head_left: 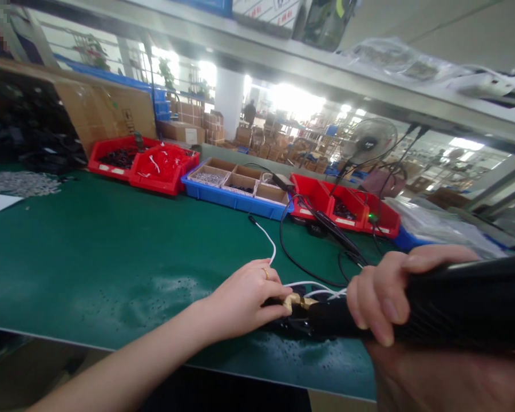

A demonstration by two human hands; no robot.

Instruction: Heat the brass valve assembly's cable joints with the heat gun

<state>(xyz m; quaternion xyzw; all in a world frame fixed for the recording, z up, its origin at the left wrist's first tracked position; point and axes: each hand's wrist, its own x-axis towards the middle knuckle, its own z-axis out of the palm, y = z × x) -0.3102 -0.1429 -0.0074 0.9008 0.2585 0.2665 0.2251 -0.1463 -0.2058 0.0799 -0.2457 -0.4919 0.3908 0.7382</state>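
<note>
Left grip (257,293) pinches the tan piece (297,300); right grip (384,292) clamped around black cylindrical body (467,297); white wires (306,282) between.

Of the 2 hands, the left hand (253,294) is placed near 6 o'clock, its back turned up, thumb (272,313) and index finger (278,290) held in a pinch. The bare left forearm (154,355) is extended from 7 o'clock toward 2 o'clock. At 4 o'clock, the right hand (381,294) is clenched, its fingers tightly curled.
</note>
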